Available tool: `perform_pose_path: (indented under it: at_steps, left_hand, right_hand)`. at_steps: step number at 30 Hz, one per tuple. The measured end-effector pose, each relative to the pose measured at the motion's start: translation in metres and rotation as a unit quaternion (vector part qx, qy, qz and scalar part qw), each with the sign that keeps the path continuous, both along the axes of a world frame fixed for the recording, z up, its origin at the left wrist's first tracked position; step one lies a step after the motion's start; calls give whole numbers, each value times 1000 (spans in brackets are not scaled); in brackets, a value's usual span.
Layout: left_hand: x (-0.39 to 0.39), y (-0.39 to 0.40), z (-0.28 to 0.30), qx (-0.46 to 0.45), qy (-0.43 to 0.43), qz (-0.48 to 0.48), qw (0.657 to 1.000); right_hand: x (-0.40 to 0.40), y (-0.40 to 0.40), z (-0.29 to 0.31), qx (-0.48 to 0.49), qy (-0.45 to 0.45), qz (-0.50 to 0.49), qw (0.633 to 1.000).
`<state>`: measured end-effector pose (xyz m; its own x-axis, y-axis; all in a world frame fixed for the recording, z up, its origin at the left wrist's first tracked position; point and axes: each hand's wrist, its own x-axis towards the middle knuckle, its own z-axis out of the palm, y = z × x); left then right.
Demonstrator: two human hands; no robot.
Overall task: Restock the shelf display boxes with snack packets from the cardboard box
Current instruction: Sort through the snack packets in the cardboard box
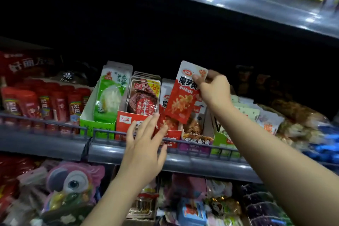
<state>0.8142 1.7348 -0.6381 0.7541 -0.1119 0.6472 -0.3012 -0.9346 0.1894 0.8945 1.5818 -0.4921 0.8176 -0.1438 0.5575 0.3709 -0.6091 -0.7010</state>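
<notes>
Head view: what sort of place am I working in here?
Most likely a shop's snack aisle: railed metal shelves, open display boxes of packets, and the right hand holding a red snack packet.

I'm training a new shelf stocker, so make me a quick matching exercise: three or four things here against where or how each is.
Things:
1. red-and-white plastic snack packet
2. green cardboard display box
3. left hand
4. pink plush toy

Places or states:
A. lower shelf
B. pinched by the right hand
C. fingers straight, by the red display box
D. left of the red display box

Pairs: 1-B, 2-D, 3-C, 4-A
</notes>
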Motion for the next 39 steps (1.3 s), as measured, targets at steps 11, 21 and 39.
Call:
perform_pose_path:
  at_steps: [11,21,39]
  left_hand:
    - [4,4,-4,35,8,10,999]
    - [3,4,-6,44,-2,17,999]
    - [-22,-8,-11,-82,-7,-81,993]
  right_hand:
    - [27,25,-29,-167,99,4,981]
    - [27,20,-52,-120,85,22,989]
    - [-66,-7,-91,-55,7,36,998]
